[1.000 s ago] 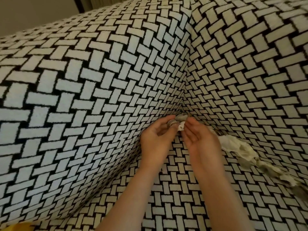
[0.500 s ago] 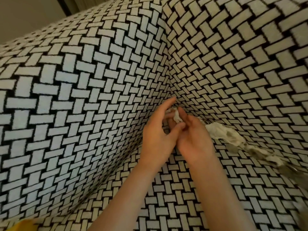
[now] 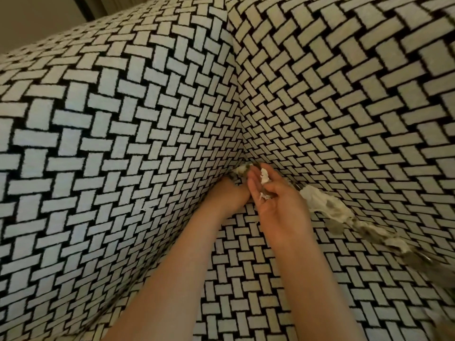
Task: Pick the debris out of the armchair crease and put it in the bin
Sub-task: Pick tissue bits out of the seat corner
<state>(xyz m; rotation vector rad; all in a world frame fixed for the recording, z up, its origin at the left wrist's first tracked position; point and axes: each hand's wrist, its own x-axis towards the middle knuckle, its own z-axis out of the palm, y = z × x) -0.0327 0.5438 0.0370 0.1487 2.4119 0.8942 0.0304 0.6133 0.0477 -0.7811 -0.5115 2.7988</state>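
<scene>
The armchair [image 3: 123,143] is covered in black-and-white basket-weave fabric. My right hand [image 3: 275,205] lies palm up near the inner corner, its thumb curled over white paper scraps [image 3: 264,177] resting on the fingers. My left hand [image 3: 227,196] is pushed into the crease between the arm and the seat, so its fingers are hidden. A small grey-white clump of debris [image 3: 242,169] sits in the corner just above both hands. A long trail of crumpled tissue and grey bits [image 3: 330,210] runs along the back crease to the right. No bin is in view.
The chair's left arm rises steeply beside my left forearm. The backrest [image 3: 344,94] fills the upper right. The seat cushion [image 3: 246,279] lies under both forearms. A strip of wall and a dark edge [image 3: 91,8] show at the top left.
My left hand has left the right hand and dug down into the arm-side crease. My right hand has turned palm up with the white scraps on it. The view has shifted closer.
</scene>
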